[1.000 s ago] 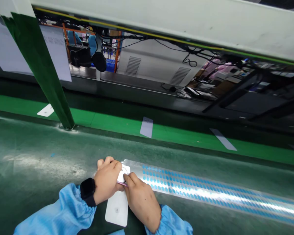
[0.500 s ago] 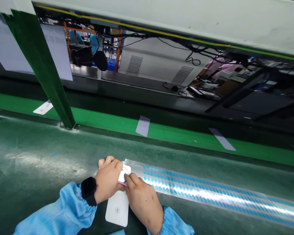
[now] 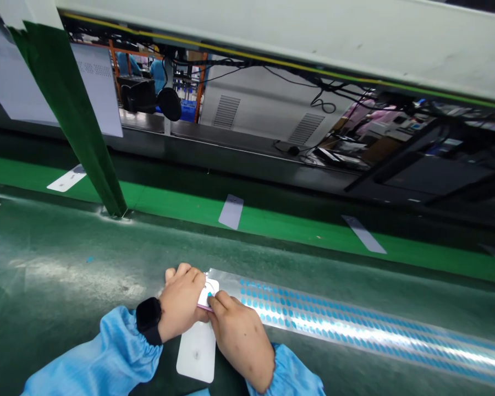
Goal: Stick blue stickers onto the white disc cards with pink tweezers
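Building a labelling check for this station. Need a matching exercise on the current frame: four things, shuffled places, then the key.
Things
1. Black watch
2. Clear sheet with blue dots
3. White piece with pink edge
4. Rounded white panel

Places
A. In the left hand, with the fingertips of the right hand at it
B. Below the hands in the picture, upper end hidden by them
C. Around the left wrist, next to a blue cuff
D. On the green bench, running off toward the picture's right edge

Pairs: 1-C, 2-D, 3-A, 4-B
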Demonstrator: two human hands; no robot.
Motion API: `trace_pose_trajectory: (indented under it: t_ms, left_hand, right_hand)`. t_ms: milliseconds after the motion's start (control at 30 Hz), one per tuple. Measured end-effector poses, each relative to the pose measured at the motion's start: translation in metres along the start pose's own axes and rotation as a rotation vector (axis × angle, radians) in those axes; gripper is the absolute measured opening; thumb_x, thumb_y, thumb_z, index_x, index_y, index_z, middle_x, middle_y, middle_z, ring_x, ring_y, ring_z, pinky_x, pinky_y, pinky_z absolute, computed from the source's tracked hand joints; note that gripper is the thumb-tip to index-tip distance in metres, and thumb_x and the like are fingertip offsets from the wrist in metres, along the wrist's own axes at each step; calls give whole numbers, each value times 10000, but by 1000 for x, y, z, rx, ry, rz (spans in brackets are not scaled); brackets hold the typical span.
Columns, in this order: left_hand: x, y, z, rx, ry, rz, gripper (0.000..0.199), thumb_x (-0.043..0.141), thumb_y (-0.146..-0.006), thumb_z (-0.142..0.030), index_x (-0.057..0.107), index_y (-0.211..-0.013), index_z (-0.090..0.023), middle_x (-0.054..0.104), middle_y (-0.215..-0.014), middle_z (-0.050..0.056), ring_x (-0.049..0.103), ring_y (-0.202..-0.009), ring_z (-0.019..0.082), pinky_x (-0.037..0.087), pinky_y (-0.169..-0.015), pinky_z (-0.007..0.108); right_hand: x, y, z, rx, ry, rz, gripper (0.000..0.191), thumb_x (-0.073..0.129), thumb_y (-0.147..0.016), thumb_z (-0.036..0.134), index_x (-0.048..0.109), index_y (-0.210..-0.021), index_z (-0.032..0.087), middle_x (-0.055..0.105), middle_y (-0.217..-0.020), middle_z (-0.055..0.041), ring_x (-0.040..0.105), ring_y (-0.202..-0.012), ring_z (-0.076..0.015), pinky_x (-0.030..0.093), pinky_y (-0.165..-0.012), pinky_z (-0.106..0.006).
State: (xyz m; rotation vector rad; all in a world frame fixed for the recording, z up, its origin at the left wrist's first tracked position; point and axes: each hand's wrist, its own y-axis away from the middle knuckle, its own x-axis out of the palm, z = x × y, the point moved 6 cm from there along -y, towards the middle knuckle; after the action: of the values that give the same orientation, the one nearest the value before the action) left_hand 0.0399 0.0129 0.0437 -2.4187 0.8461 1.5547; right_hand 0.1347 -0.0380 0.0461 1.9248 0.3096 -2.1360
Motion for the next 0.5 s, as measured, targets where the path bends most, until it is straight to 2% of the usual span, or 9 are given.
trace_pose_trajectory:
  t_ms: [67, 167, 333, 500]
  left_hand:
    - [0, 0, 0, -2, -5, 5, 393, 765, -680, -419, 530, -902, -195, 606, -1009, 23, 465, -1027, 247, 299, -809, 383]
    - [1, 0, -1, 3, -15, 15, 380, 753, -696, -407, 528, -919, -199, 600, -1023, 24, 460, -1036, 245, 298, -815, 381]
    - [1, 0, 0, -11, -13, 21, 377, 756, -689, -408, 530, -903, -195, 598, -1019, 32, 460, -1031, 247, 302, -809, 383]
    - [0, -1, -1, -2, -22, 12, 360, 749, -703, -400, 530, -907, -199, 599, -1025, 35, 460, -1029, 245, 303, -807, 380]
  right_hand:
    - [-2, 0, -3, 7, -25, -8, 121, 548, -850, 130, 635, -848, 214, 634, -819, -12, 617, -705, -168, 411, -582, -282]
    - [-3, -1, -6, 35, -67, -6, 127, 560, -843, 145, 636, -909, 223, 637, -855, -5, 627, -725, -162, 407, -587, -279]
    - [-2, -2, -6, 43, -93, 32, 133, 530, -860, 150, 637, -857, 230, 634, -820, 0, 631, -717, -162, 401, -592, -277]
    - [-4, -2, -5, 53, -103, 34, 149, 529, -849, 130, 631, -894, 228, 639, -839, -2, 635, -720, -159, 397, -580, -274]
